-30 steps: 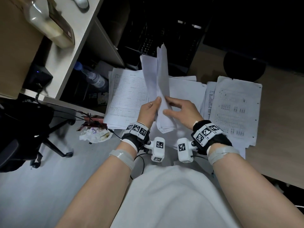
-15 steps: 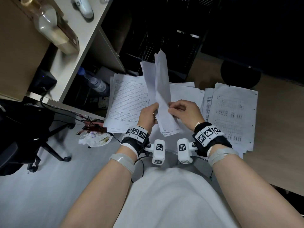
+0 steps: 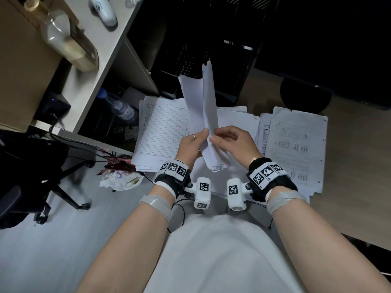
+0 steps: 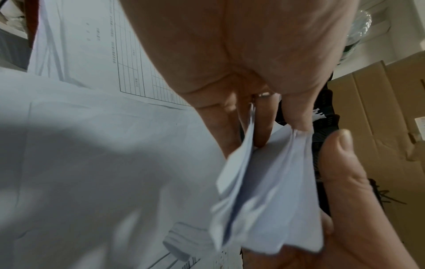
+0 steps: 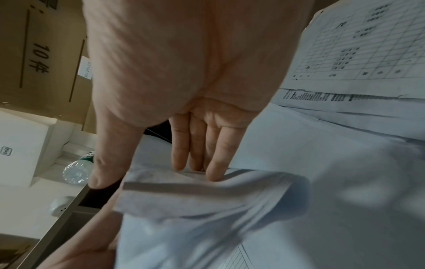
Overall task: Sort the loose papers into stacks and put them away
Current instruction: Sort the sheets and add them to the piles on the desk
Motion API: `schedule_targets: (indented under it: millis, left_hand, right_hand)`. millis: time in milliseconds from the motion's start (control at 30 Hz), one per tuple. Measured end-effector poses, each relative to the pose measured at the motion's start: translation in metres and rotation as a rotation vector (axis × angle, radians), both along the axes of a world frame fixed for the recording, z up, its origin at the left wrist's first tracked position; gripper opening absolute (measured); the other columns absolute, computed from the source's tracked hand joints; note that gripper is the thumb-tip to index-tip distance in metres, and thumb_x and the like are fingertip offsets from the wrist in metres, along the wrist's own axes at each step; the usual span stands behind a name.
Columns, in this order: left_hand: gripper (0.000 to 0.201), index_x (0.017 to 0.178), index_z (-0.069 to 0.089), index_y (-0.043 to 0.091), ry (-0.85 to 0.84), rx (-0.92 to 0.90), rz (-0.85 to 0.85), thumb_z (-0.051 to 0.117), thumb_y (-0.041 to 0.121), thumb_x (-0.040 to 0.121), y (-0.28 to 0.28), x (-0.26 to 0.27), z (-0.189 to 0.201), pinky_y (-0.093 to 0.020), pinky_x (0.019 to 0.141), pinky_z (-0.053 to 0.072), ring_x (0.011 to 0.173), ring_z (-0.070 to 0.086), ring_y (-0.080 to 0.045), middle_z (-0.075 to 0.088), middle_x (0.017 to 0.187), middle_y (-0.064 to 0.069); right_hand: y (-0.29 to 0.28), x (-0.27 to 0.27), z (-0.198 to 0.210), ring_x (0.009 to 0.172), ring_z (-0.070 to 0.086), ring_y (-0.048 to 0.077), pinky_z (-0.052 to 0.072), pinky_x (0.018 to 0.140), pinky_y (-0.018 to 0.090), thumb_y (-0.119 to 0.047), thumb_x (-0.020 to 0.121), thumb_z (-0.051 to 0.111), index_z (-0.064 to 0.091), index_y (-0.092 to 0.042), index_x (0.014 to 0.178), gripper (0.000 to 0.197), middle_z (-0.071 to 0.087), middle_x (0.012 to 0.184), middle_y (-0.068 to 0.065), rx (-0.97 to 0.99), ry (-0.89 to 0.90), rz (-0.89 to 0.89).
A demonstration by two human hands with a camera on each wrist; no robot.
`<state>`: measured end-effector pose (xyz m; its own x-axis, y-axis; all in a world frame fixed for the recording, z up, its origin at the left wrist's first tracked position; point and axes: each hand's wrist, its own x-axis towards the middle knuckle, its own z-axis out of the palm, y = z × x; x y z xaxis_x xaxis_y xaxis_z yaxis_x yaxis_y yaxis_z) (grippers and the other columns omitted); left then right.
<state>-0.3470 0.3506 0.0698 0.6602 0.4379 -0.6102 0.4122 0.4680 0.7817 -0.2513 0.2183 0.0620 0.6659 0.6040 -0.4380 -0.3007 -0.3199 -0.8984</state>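
A bundle of white papers (image 3: 206, 106) stands upright over the table, bent lengthwise. My left hand (image 3: 198, 139) grips its lower left side, thumb in front and fingers behind; the left wrist view shows the sheets (image 4: 264, 200) between my thumb (image 4: 340, 163) and fingers. My right hand (image 3: 215, 138) pinches the bundle's right edge at the same height. In the right wrist view its fingers (image 5: 195, 154) lie on the papers (image 5: 207, 196). Under the hands lie a stack of printed forms (image 3: 163, 127), plain sheets (image 3: 234, 121) and a grid-printed stack (image 3: 296, 144).
The stacks rest on a wooden table (image 3: 359, 166) with a black round object (image 3: 304, 96) at the back. At left, a white desk (image 3: 88, 81) carries a glass bottle (image 3: 57, 32). A plastic bottle (image 3: 121, 106), crumpled trash (image 3: 120, 178) and a chair base (image 3: 63, 187) are below.
My right hand went from lying flat on the bundle with spread fingers to a curled pinch on its edge. The bundle stays upright in my left hand.
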Motion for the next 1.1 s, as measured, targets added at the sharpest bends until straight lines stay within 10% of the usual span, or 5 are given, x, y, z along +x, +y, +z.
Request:
schedule_targets:
  millis: [400,567,767,933,1100]
  left_hand:
    - [0.012,0.093,0.074,0.008,0.035,0.134,0.020,0.063,0.005,0.093,0.000,0.001,-0.011,-0.034,0.081,0.055,0.081,0.069,-0.022,0.075,0.089,-0.009]
    - [0.012,0.097,0.073,0.005,0.017,0.075,0.064,0.062,0.008,0.094,0.003,0.002,-0.014,-0.031,0.076,0.056,0.082,0.067,-0.022,0.072,0.094,-0.013]
    - [0.025,0.073,0.075,0.017,0.026,0.080,0.058,0.063,0.016,0.095,0.001,0.006,-0.008,-0.022,0.059,0.048,0.061,0.061,-0.012,0.069,0.068,0.001]
    - [0.034,0.110,0.075,0.014,0.072,0.168,-0.016,0.073,0.039,0.087,0.002,0.004,-0.012,-0.032,0.090,0.055,0.098,0.069,-0.010,0.075,0.106,0.003]
    - [0.031,0.075,0.070,0.005,0.185,0.348,-0.002,0.063,0.035,0.075,0.016,-0.003,-0.028,-0.034,0.072,0.050,0.068,0.051,-0.017,0.061,0.069,-0.003]
  right_hand:
    - [-0.008,0.004,-0.004,0.064,0.062,0.005,0.050,0.066,0.021,-0.020,0.095,0.067,0.073,-0.012,0.089,0.012,0.071,0.070,-0.006,-0.035,0.019,-0.036]
    - [-0.009,0.003,-0.006,0.096,0.071,0.024,0.058,0.087,0.035,-0.028,0.095,0.067,0.076,-0.013,0.102,0.019,0.076,0.102,0.008,-0.002,0.191,-0.126]
    - [-0.005,0.002,-0.004,0.086,0.069,0.015,0.057,0.085,0.027,-0.014,0.094,0.067,0.075,-0.004,0.101,0.015,0.076,0.098,0.007,0.007,0.130,-0.154]
    - [-0.003,0.004,-0.010,0.078,0.056,0.010,0.046,0.076,0.023,-0.022,0.097,0.059,0.069,-0.005,0.094,0.020,0.065,0.086,0.000,-0.098,-0.002,-0.128]
    - [-0.018,0.007,-0.033,0.091,0.055,0.019,0.042,0.081,0.027,-0.022,0.098,0.048,0.065,-0.013,0.105,0.020,0.061,0.100,-0.002,-0.349,-0.049,-0.202]
